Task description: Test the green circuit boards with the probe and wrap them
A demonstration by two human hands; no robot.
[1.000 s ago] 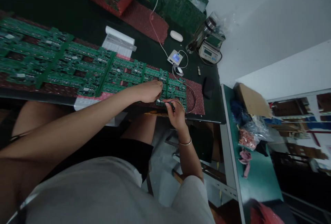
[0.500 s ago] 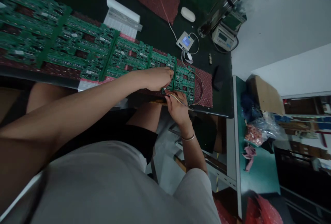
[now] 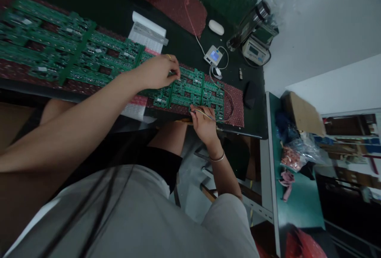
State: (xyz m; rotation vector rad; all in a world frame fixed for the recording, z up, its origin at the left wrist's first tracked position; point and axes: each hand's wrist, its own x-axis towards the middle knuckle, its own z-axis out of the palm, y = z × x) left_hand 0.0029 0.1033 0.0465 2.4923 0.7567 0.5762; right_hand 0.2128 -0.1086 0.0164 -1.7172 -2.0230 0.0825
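Over a row of green circuit boards (image 3: 190, 87), my left hand (image 3: 159, 71) hovers with its fingers curled and the thumb near the fingertips. Whatever may be between those fingertips is too small to make out. At the front edge of the boards, my right hand (image 3: 204, 125) pinches a bundle of thin coloured wires (image 3: 205, 114). The wires' end is hidden at the fingertips, beside the board edge. From there the cable (image 3: 233, 105) loops right and back to a small white device with a lit screen (image 3: 213, 54).
Red bubble wrap (image 3: 237, 103) lies under the boards. Behind them are papers with a ruler (image 3: 150, 33), a white oval object (image 3: 216, 27), a glass bottle (image 3: 250, 22) and a display meter (image 3: 255, 50). A black object (image 3: 250, 93) sits near the table's right edge.
My left hand has moved left and lifted away from my right hand, uncovering boards beneath. The right hand stays in place with the wires. The view has shifted slightly.
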